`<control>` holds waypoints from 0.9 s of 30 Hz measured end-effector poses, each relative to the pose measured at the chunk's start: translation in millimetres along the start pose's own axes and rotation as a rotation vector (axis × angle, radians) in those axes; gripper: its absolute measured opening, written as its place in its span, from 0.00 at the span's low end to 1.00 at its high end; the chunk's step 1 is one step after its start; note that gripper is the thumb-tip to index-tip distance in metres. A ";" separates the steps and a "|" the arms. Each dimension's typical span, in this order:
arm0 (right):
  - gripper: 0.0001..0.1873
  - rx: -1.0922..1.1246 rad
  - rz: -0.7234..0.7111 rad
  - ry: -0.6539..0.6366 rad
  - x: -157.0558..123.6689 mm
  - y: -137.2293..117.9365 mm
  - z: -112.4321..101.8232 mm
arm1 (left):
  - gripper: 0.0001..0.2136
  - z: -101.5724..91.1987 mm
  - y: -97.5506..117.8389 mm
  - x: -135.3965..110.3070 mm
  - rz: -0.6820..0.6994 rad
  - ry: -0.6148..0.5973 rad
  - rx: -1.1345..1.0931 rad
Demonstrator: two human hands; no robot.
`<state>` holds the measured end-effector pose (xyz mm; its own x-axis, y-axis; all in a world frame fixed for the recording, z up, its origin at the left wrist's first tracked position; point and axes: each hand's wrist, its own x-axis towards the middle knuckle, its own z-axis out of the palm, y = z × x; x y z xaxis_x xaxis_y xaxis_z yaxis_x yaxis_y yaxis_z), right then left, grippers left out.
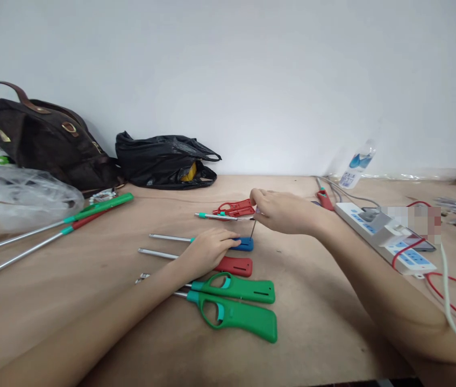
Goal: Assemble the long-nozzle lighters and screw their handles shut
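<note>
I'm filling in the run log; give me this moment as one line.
left hand: rests on blue lighter | right hand: pinches thin dark tool, tip at blue lighter | nearby: red lighter, two green lighters | wooden table

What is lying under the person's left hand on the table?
The left hand rests on a blue lighter; its handle end and metal tube show. A red lighter lies partly beneath too. Their middle parts are covered.
</note>
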<state>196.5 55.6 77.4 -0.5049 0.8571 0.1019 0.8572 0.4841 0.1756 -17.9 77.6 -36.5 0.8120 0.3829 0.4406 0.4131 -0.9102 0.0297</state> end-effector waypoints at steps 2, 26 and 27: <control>0.10 0.022 -0.021 -0.030 -2.2 1.6 -2.4 | 0.15 -0.4 0.1 0.3 0.000 -0.002 -0.007; 0.14 0.014 0.024 -0.098 -2.5 3.2 -5.3 | 0.16 -0.3 -1.1 0.7 0.010 0.008 0.018; 0.14 -0.015 0.029 -0.092 -1.9 1.9 -5.6 | 0.16 -0.4 -1.1 0.9 0.014 0.014 0.015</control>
<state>198.6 53.9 83.1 -0.4680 0.8836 0.0167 0.8693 0.4569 0.1883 -17.8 78.9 -35.8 0.8119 0.3680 0.4533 0.4080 -0.9129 0.0102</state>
